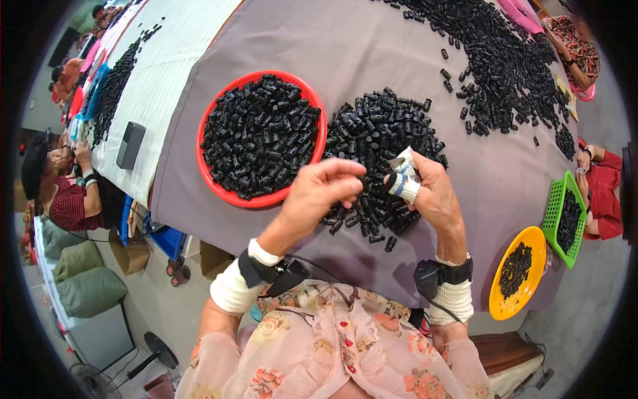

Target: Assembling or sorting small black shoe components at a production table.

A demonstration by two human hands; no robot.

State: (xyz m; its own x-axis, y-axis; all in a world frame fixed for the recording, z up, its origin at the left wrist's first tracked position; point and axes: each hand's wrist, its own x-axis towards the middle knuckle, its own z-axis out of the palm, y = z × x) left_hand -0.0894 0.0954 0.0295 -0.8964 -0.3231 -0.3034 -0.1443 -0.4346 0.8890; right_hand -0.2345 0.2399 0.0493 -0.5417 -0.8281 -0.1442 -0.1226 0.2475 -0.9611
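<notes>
Now, a heap of small black pieces [385, 123] is lying on the grey-covered table [345, 50], inward from the middle of its near edge. Above the heap's near part, the left hand [325, 188] is curling its fingers and thumb toward each other; whether they are gripping a piece, I cannot tell. Facing it, the right hand [433, 193] is bending its fingers, some wearing white covers [404, 179]; their grip is also unclear. Left of the heap, toward the table's left edge, a red basin [321, 143] is holding many more pieces. At the near right corner a yellow plate [533, 249] is carrying a smaller lot, and a green basket [553, 206] is standing by the right edge. Toward the far right corner, more pieces are spreading widely.
</notes>
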